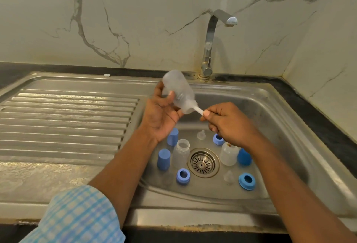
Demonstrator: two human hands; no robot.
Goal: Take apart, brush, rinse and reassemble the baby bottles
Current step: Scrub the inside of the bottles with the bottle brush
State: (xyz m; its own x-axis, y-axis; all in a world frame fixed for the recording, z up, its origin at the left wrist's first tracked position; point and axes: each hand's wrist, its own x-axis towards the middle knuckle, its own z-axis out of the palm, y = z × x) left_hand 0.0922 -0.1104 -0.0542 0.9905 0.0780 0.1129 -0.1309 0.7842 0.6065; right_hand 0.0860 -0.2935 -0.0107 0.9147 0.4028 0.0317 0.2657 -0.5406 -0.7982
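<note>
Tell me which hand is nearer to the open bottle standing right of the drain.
Right. The right hand is just above that bottle; the left hand is farther left, past the drain, holding another bottle.

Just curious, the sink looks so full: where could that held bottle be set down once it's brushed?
The ribbed drainboard left of the basin is bare. So is the basin's far right corner, near the tap. Around the drain it is crowded: blue caps, blue rings, two bottles and clear teats ring it closely.
</note>
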